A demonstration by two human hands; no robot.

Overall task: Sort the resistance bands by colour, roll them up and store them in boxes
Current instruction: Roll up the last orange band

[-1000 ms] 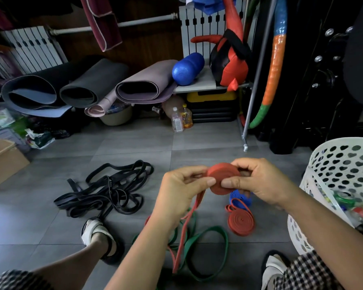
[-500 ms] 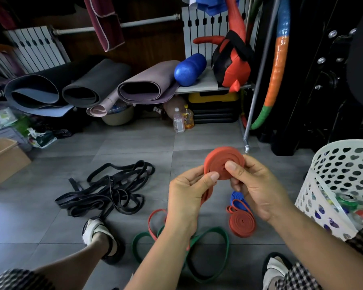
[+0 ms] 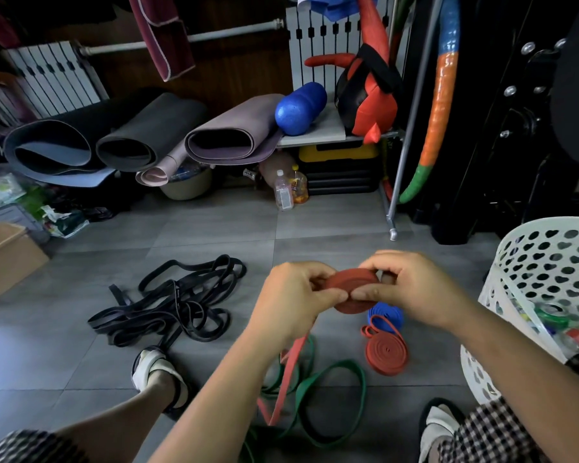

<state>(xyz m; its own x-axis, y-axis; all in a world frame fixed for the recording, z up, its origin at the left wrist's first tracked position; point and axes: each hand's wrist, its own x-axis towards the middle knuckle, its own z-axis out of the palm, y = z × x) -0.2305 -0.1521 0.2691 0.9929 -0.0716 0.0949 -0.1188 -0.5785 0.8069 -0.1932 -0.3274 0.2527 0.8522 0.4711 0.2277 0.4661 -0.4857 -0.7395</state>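
While both hands — left hand [image 3: 295,295], right hand [image 3: 411,289] — pinch the red band coil [image 3: 351,289], its springy rubber will likely unwind; grip across the flat faces.

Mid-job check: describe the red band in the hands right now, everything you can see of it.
The red band is a flat, matte, rubbery-looking strip, mostly wound into a tight disc, held tilted above the floor. The left hand and right hand pinch it from either side, thumbs meeting at its near edge. Its unrolled tail hangs from under the left hand down to the loose green band on the floor.
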